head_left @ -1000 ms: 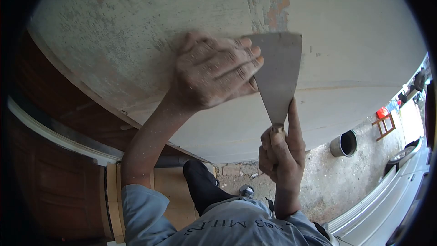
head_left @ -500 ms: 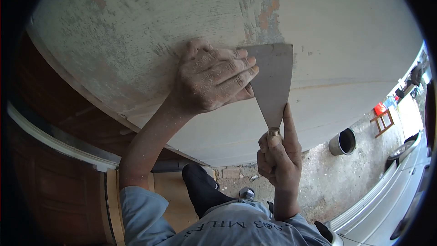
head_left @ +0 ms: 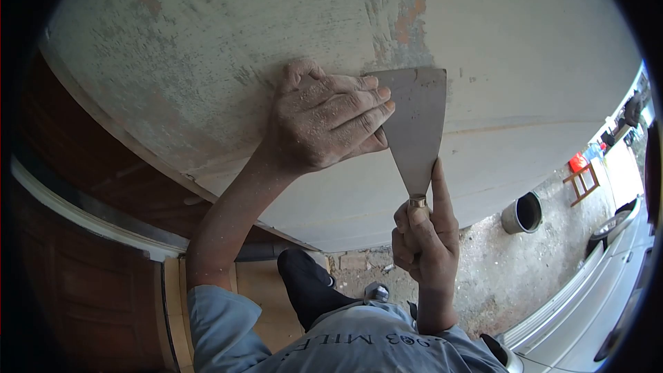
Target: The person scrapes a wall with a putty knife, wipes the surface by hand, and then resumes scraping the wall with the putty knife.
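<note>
- Fingers [head_left: 367, 105] of the left hand [head_left: 311, 124] reach out close together, nearly straight, their tips on the left side of the scraper's blade [head_left: 420, 121]; whether they pinch it cannot be told.
- Pale dust and small flecks cover the back of that hand and speckle its forearm.
- The right hand [head_left: 429, 245] is clenched around the handle of the scraper [head_left: 414, 159], its index finger stretched up along the blade's right edge.
- The scraper stands with its wide edge upward, at the pale wall [head_left: 539, 48], and narrows down to a metal collar above the right hand; a few dark marks show near its top right corner.
- Above the blade, the wall has a rough strip of grey and orange patches; scuffed, greyish areas spread to the left, while the right side looks smoother.
- Below the hands are a grey shirt [head_left: 359, 338] with dark lettering and a leg in black [head_left: 307, 280].
- A bucket [head_left: 523, 214] and a wooden frame [head_left: 581, 185] are on the gritty floor [head_left: 490, 262] to the right, near a pale car [head_left: 587, 311].
- At lower left is a brown panelled door [head_left: 83, 283].
</note>
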